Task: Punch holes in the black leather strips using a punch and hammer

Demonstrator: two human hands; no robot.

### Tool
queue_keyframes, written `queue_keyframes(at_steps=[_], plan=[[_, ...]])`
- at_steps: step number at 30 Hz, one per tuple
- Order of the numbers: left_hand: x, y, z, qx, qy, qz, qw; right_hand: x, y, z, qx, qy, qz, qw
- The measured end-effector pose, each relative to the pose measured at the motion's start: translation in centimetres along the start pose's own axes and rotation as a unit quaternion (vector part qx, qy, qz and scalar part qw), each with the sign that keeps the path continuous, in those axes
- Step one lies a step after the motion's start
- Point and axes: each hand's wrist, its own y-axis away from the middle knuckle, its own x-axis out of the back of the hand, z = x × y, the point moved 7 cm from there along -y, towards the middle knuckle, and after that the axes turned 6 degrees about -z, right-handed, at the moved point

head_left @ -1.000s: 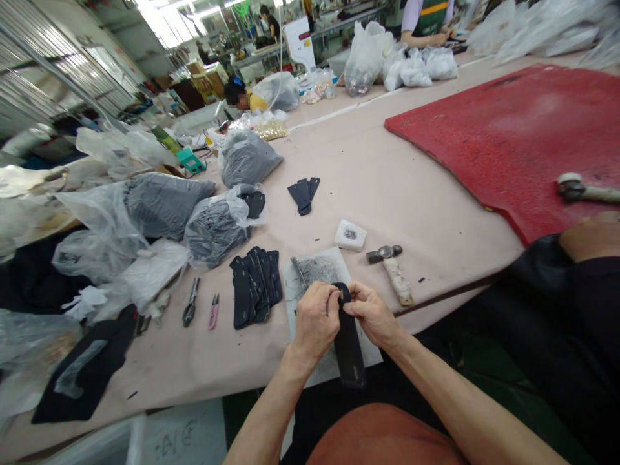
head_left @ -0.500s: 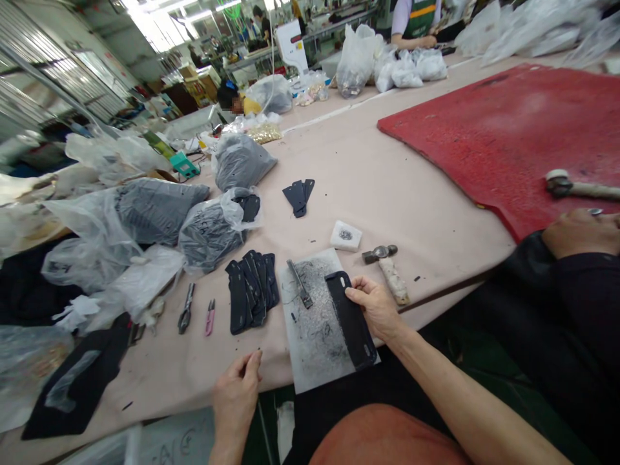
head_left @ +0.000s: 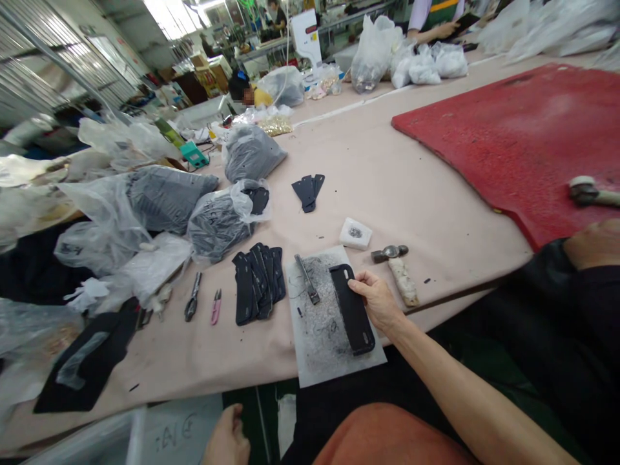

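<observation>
My right hand (head_left: 380, 302) grips the upper end of a flat black strip (head_left: 352, 313) with rounded corners and a slot near each end. The strip lies over a grey, scuffed board (head_left: 310, 352) at the table edge. A narrow metal punch-like tool (head_left: 307, 279) rests on that board. My left hand (head_left: 228, 440) is low, beyond the table's front edge, fingers curled; whatever it may hold is hidden. Left of the board lies a stack of similar black strips (head_left: 259, 284). On the right is a hammer (head_left: 400, 271) with a wrapped handle, near a white block (head_left: 356, 232).
Pink-handled snips (head_left: 216, 307) and a dark metal tool (head_left: 192, 298) lie left of the stack. Small dark pieces (head_left: 308, 192) sit farther back. Filled plastic bags (head_left: 220, 219) crowd the left. A red mat (head_left: 523, 135) covers the right, where another person's hand (head_left: 595, 244) rests.
My left hand has moved down, away from the table edge. My right hand still holds the black strip, which lies slightly higher on the board. The view has shifted a little.
</observation>
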Motion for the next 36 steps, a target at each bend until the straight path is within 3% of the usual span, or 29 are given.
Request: queue_keyframes(at_steps=[2,6,10,13,16,18,23,29,31,33,36], plan=[[1.0,0.2,3.5,-0.02,-0.005,0.011,1.0,0.1,-0.1,-0.1,0.008,0.008,0.003,1.0],[2.8,1.9,14.2,-0.142,0.059,0.022,0.988,0.0,-0.4,-0.3,0.029,0.031,0.002,0.999],[0.5,3.1,24.1,-0.242,0.256,-0.101,0.931,0.1,-0.8,-0.3,0.038,0.045,0.01,0.998],[-2.1,3.0,28.9,-0.299,0.27,-0.156,0.902,0.4,-1.5,-0.5,0.055,0.061,0.014,0.997],[-4.4,1.5,30.9,-0.286,0.282,-0.196,0.895,0.9,-2.7,-1.0,0.081,0.096,0.019,0.992],[-5.0,0.3,31.5,-0.276,0.292,-0.196,0.894,1.3,-3.4,-1.6,0.092,0.136,0.015,0.986],[-5.1,-1.7,32.6,-0.278,0.309,-0.185,0.89,2.2,-3.5,-1.6,0.049,0.211,-0.025,0.976],[-5.2,-2.4,33.1,-0.249,0.328,-0.183,0.893,3.0,-2.1,-0.2,0.028,0.246,-0.046,0.968],[-4.0,-1.9,33.3,-0.293,0.304,-0.135,0.896,2.7,-1.7,-0.5,0.043,0.244,-0.057,0.967],[-2.0,-0.5,33.5,-0.388,0.247,-0.03,0.887,2.2,-1.4,-1.5,0.085,0.248,-0.06,0.963],[0.2,3.5,33.3,-0.545,0.118,0.148,0.817,1.8,-0.8,-3.1,0.135,0.219,-0.032,0.966]])
